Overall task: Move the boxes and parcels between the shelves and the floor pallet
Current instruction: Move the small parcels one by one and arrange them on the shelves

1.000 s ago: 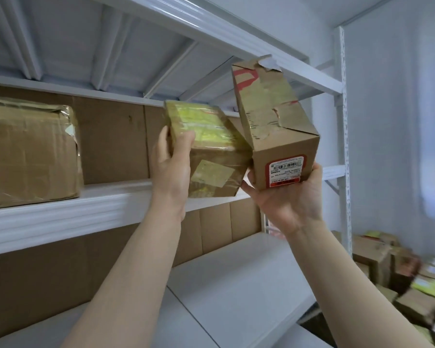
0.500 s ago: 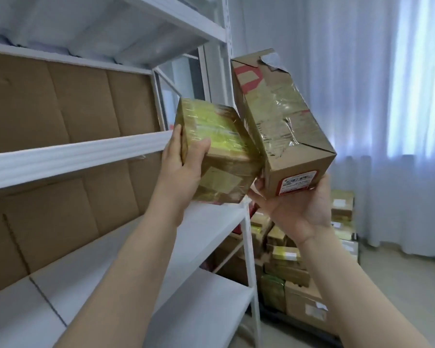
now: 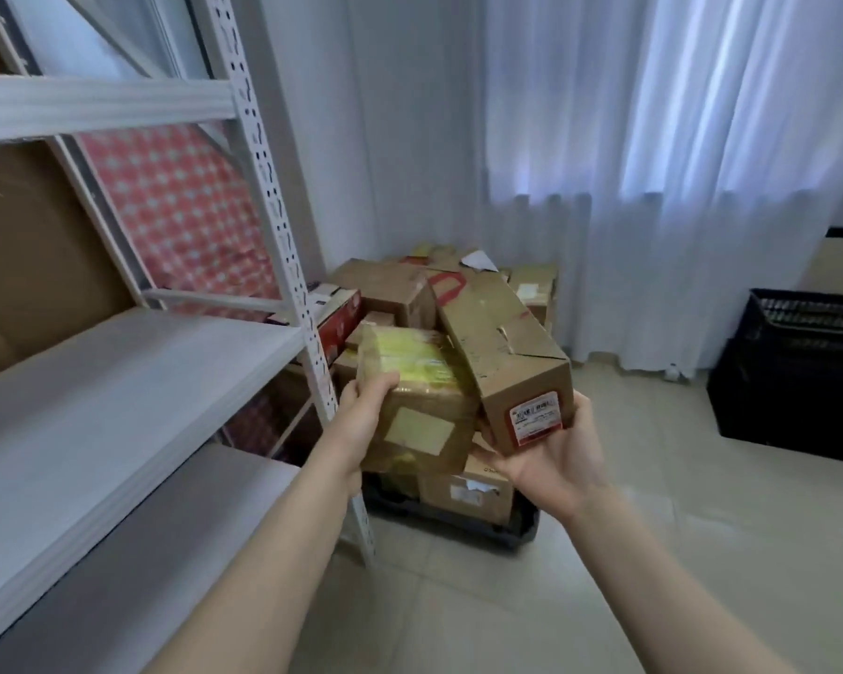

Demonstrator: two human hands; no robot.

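My left hand (image 3: 361,420) grips a small brown parcel with yellow tape (image 3: 419,406) by its near left corner. My right hand (image 3: 551,459) holds a long cardboard box with a red-and-white label (image 3: 497,352) from below, its far end tilted up. The two packages touch side by side above the floor pallet (image 3: 517,532), which is piled with several cardboard boxes (image 3: 385,289). White metal shelves (image 3: 132,372) stand to my left.
The shelf upright (image 3: 283,265) stands just left of the pallet. A red patterned panel (image 3: 181,211) leans behind the shelving. A black crate (image 3: 799,372) sits on the tiled floor at right. White curtains (image 3: 677,163) hang behind.
I have turned right, away from the upper shelf, and lowered both packages from head height to above the pallet pile. Both hands keep their hold.
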